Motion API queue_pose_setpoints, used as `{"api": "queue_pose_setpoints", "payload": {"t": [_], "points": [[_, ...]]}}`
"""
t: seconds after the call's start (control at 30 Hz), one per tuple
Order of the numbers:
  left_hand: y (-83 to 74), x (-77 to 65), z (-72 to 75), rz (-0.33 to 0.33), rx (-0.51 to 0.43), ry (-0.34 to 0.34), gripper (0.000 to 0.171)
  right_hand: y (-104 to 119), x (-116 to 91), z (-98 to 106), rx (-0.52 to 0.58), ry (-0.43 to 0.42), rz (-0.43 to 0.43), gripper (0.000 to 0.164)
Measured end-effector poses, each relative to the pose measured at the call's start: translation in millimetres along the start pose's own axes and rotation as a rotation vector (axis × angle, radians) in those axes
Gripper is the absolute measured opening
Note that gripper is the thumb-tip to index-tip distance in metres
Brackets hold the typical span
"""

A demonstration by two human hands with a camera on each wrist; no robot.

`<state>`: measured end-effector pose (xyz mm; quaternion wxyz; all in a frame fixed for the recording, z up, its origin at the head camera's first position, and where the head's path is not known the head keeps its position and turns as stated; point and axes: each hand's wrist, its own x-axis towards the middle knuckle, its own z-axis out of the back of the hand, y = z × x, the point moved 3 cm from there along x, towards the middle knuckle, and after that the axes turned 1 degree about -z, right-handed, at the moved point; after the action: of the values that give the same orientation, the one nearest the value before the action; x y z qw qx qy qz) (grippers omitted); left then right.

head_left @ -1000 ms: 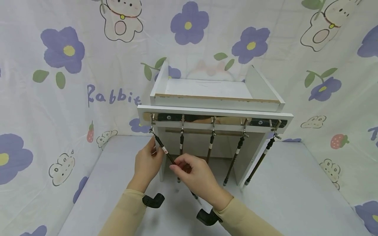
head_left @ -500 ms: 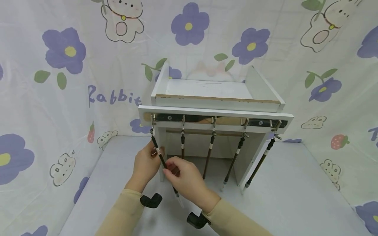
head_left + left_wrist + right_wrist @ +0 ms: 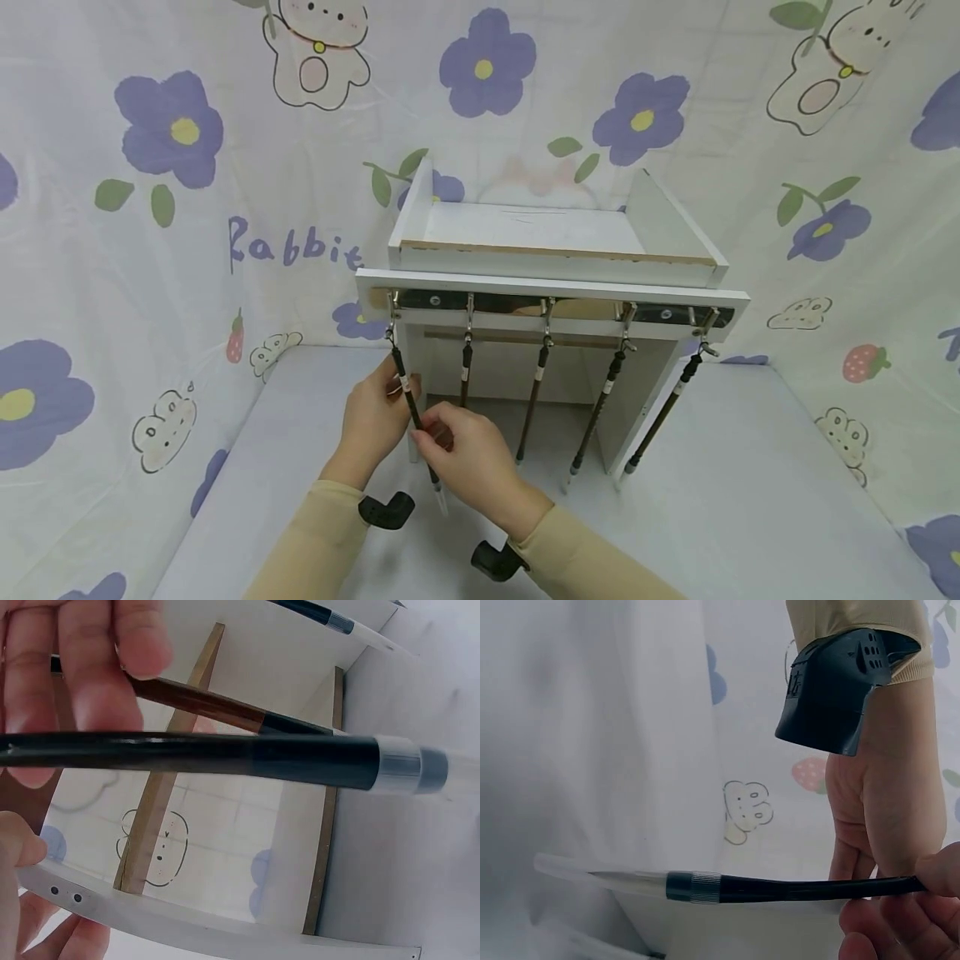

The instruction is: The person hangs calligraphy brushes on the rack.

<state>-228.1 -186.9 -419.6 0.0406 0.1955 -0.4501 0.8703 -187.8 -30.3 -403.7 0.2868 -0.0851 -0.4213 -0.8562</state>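
My right hand point(image 3: 472, 458) pinches the leftmost calligraphy brush point(image 3: 412, 404) partway down its dark handle, between thumb and fingers. The brush hangs by a loop from the leftmost hook of a metal hook rail point(image 3: 517, 304), tilted slightly, tip down. A clear cap point(image 3: 570, 866) covers its bristles. Behind that brush, my left hand point(image 3: 375, 421) grips the left side panel point(image 3: 225, 930) of a white stand, thumb on one face and fingers on the other; the brush partly hides its fingertips in the head view.
Several more brushes point(image 3: 602, 400) hang along the rail to the right, tips down. The stand's open top shelf point(image 3: 532, 227) rises behind the rail. A white cloth covers the table point(image 3: 750, 450), and a flower-patterned curtain point(image 3: 540, 42) closes off the back and sides.
My right hand has moved left, bringing the brush from a strong slant to nearly upright under its hook. The left hand has stayed at the side panel.
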Motion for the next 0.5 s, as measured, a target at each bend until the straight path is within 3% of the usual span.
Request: {"api": "queue_pose_setpoints", "payload": {"t": [0.3, 0.5], "points": [[3.9, 0.9, 3.0, 0.0, 0.007, -0.002, 0.015, -2.9, -5.3, 5.0, 0.016, 0.005, -0.022, 0.006], [4.2, 0.5, 4.6, 0.033, 0.001, -0.004, 0.012, -11.0, -17.9, 15.9, 0.022, -0.012, -0.013, 0.006]]}}
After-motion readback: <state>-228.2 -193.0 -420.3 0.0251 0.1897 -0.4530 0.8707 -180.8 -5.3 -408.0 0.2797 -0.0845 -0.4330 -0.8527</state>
